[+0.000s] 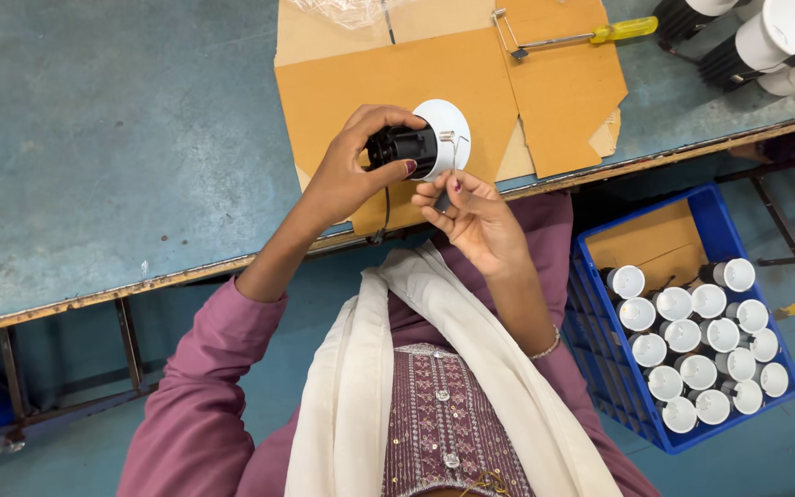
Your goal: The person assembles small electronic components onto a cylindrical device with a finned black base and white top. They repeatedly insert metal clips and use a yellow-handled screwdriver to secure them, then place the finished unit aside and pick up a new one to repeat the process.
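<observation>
Over at the left, the left hand [347,175] is wrapped firmly around the black ribbed body of a downlight fitting [420,143], held just above the near edge of the blue workbench [94,138], over the flattened cardboard sheet [443,74]. The fitting's long axis runs roughly level, left to right, with the white round rim pointed right and slightly away from the body.

Just beside it, the right hand [471,216] is mostly closed, thumb and fingertips pinched on a thin wire spring clip [453,152] at the rim.

Risk-wise, probably the clip: if it's let go under tension, a snap back onto the fingertips seems likely. The dangling black lead could also get snagged on the bench edge.

Further right, a yellow-handled tool [591,35] is lying near the far edge, and a blue crate [600,368] of finished fittings is parked on the floor.
</observation>
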